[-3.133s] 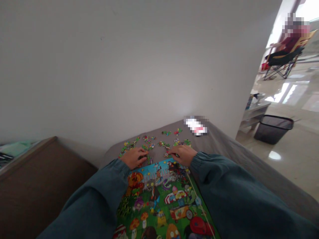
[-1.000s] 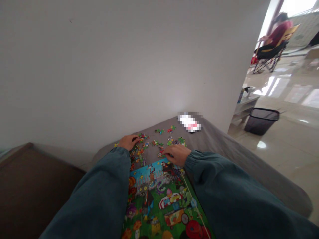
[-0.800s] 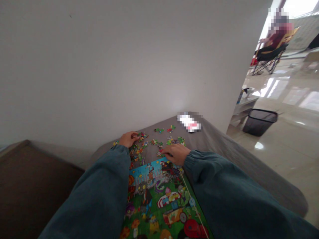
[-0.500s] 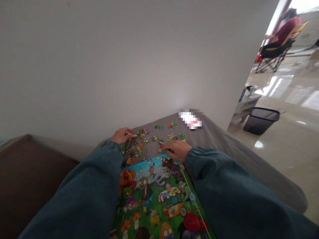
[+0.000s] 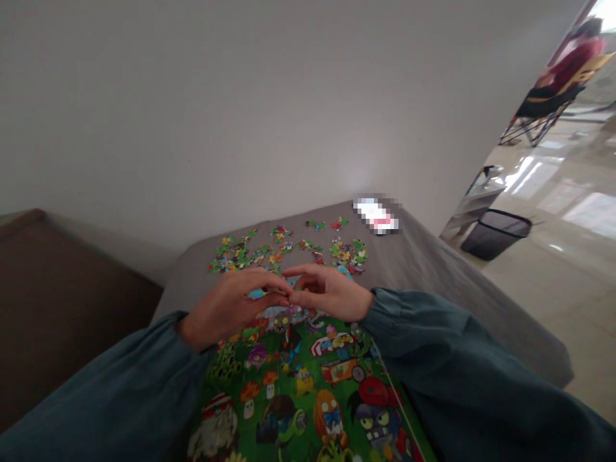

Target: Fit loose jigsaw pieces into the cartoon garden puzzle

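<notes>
My left hand [image 5: 238, 300] and my right hand [image 5: 333, 294] meet above the far end of a colourful cartoon picture board [image 5: 308, 378]. The left thumb and forefinger are pinched together, and their tips touch the curled fingers of the right hand. Whatever is between the fingertips is too small or too hidden to name. Just beyond the hands, loose jigsaw pieces [image 5: 235, 253] lie scattered on the grey cloth. More jigsaw pieces [image 5: 349, 251] are grouped beyond the right hand. The hands cover part of the board's far edge.
A phone [image 5: 376, 216] with a blurred, lit screen lies on the grey cloth [image 5: 433, 282] near the pale wall [image 5: 269, 115]. A brown panel [image 5: 62, 308] rises at the left. On the floor to the right stands a dark bin [image 5: 498, 234]. Farther off, a person [image 5: 575, 64] sits in a folding chair.
My left hand has left the pieces and come right and nearer to me. My right hand has also drawn back from a piece, and both now meet above the board. The view has shifted slightly.
</notes>
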Demonstrator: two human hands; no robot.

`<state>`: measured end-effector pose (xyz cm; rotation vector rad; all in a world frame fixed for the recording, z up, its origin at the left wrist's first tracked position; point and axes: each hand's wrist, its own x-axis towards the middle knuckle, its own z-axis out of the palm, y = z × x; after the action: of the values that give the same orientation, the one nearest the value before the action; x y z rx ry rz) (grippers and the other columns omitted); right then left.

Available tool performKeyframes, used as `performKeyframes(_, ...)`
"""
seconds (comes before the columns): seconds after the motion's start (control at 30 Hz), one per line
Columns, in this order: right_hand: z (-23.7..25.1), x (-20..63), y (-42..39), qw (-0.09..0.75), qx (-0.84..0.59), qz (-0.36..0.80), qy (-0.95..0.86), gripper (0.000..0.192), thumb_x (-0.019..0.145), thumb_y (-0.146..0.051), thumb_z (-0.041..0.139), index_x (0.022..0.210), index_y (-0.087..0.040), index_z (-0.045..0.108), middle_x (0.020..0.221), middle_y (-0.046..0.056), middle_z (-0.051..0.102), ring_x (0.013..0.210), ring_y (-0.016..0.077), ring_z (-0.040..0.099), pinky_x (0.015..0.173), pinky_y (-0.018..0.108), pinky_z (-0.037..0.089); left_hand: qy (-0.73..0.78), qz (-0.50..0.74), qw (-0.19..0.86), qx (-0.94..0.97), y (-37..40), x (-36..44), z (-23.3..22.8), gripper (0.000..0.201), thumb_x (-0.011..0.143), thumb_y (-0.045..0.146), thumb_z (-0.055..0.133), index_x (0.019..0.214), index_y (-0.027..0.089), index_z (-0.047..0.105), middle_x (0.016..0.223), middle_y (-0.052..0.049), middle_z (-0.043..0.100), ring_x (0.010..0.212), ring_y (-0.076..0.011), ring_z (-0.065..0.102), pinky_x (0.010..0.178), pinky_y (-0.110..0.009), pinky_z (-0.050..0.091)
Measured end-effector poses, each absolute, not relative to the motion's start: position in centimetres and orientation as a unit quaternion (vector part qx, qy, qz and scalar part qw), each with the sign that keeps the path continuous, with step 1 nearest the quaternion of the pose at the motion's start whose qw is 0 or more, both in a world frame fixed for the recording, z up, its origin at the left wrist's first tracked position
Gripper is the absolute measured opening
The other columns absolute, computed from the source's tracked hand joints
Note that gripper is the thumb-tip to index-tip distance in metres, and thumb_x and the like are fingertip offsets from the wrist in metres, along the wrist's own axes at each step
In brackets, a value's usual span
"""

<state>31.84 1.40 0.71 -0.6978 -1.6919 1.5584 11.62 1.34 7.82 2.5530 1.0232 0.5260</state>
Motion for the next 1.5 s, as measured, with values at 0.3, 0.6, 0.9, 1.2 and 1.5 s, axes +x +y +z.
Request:
performKeyframes(0.3, -0.1, 31.7, 0.8, 0.287, -0.312, 0.59, -0.688, 0.023, 0.079, -0.037, 0.067, 0.085, -0.015, 0.065, 0.073, 0.0, 0.063, 0.064, 0.0084, 0.054, 0.056, 0.021, 0.044, 0.431, 0.213, 0.247, 0.841, 0.4, 5.5, 2.4, 0.027, 0.085, 0.044, 0.059, 0.098, 0.026, 0.074, 0.085, 0.001, 0.076, 0.072, -0.015, 0.071, 0.064, -0.021, 0.056)
performKeyframes(0.6, 0.6, 30.0, -1.1, 0.212, -0.333, 0.579, -0.713, 0.024, 0.083, -0.027, 0.063, 0.106, -0.019, 0.064, 0.083, 0.001, 0.067, 0.072, 0.0112, 0.061, 0.066, 0.024, 0.05, 0.341, 0.157, 0.232, 0.898, 1.2, 4.4, 0.9, 0.023, 0.09, 0.035, 0.054, 0.105, 0.032, 0.071, 0.104, 0.005, 0.073, 0.099, -0.0139, 0.067, 0.091, -0.026, 0.052)
performKeyframes(0.9, 1.4, 26.5, -1.4, 0.166, -0.328, 0.591, -0.718, 0.016, 0.085, -0.024, 0.059, 0.098, -0.019, 0.068, 0.076, -0.001, 0.067, 0.066, 0.01, 0.06, 0.062, 0.022, 0.049, 0.375, 0.213, 0.159, 0.888, 0.8, 3.2, 1.7, 0.029, 0.092, 0.042, 0.049, 0.101, 0.028, 0.073, 0.102, 0.002, 0.074, 0.091, -0.0141, 0.068, 0.083, -0.023, 0.052)
performKeyframes(1.2, 0.5, 24.5, -2.3, 0.14, -0.33, 0.471, -0.806, 0.017, 0.087, -0.023, 0.057, 0.094, -0.018, 0.071, 0.08, 0.001, 0.071, 0.065, 0.0097, 0.06, 0.06, 0.021, 0.045, 0.4, 0.202, 0.172, 0.877, 0.7, 3.3, 1.7, 0.031, 0.091, 0.047, 0.048, 0.1, 0.03, 0.073, 0.101, 0.002, 0.074, 0.092, -0.014, 0.067, 0.084, -0.023, 0.05)
performKeyframes(1.5, -0.1, 24.3, -2.5, 0.164, -0.278, 0.356, -0.877, 0.02, 0.09, -0.028, 0.056, 0.1, -0.021, 0.071, 0.091, 0.003, 0.071, 0.084, 0.0131, 0.063, 0.078, 0.025, 0.045, 0.39, 0.204, 0.18, 0.88, 0.7, 3.3, 1.8, 0.033, 0.091, 0.047, 0.046, 0.1, 0.03, 0.072, 0.1, 0.003, 0.074, 0.092, -0.0135, 0.067, 0.085, -0.024, 0.05)
